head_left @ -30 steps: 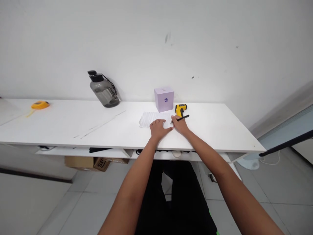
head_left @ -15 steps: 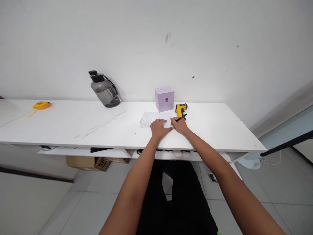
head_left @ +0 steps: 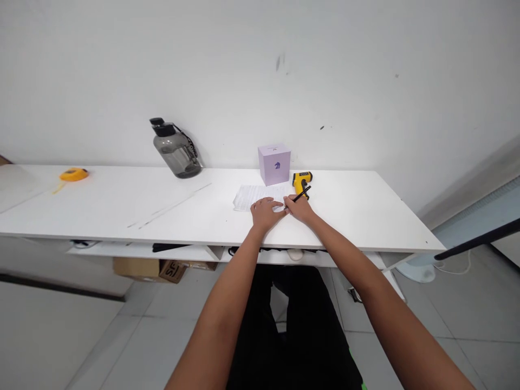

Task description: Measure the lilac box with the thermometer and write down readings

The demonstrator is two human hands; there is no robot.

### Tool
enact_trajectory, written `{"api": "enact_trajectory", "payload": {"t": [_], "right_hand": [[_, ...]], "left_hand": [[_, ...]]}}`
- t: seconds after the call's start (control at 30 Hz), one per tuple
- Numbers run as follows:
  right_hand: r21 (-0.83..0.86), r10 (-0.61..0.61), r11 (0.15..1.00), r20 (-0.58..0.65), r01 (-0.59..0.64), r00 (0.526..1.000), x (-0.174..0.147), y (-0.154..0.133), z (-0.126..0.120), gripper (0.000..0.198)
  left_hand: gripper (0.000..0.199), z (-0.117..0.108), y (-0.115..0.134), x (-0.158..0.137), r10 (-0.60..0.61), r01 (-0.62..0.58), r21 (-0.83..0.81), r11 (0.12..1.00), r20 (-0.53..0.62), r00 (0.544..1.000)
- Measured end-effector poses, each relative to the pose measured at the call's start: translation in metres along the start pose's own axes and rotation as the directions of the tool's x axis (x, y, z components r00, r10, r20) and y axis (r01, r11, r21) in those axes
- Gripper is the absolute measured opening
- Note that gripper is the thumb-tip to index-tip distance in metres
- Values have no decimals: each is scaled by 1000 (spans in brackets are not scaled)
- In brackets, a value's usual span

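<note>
A sheet of paper with faint lines of writing lies on the white desk. My left hand rests on its lower edge, fingers spread and holding nothing. Beside it, my right hand grips a black pen, whose tip points down at the paper's right part. Both hands hide some of the sheet. Just beyond my right hand lies a yellow and black infrared thermometer, its handle partly covered. A lilac box with a dark emblem stands behind the paper.
A large grey water bottle with a black cap stands near the wall. An orange tape measure lies far left. Beneath the desktop runs a shelf with some items, and a cardboard box sits below it.
The view has shifted slightly, so the desk things appear a little further right. My left fingers have spread a bit over the paper; the pen stays in my right hand with its tip slightly moved.
</note>
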State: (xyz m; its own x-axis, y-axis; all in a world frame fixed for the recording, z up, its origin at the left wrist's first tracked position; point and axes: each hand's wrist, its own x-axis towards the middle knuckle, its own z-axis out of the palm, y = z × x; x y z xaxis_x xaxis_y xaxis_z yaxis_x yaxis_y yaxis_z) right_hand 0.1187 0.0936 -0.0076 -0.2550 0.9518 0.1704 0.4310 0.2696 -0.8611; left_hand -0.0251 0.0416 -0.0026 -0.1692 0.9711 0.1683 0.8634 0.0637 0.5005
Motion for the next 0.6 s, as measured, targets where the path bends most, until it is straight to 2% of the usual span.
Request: {"api": "enact_trajectory", "payload": {"t": [0.6], "right_hand": [[1, -7, 1000, -10, 7, 1000, 0, -1, 0, 36]], "left_hand": [[34, 0, -1, 1, -5, 5, 18, 1000, -2, 1000]]}}
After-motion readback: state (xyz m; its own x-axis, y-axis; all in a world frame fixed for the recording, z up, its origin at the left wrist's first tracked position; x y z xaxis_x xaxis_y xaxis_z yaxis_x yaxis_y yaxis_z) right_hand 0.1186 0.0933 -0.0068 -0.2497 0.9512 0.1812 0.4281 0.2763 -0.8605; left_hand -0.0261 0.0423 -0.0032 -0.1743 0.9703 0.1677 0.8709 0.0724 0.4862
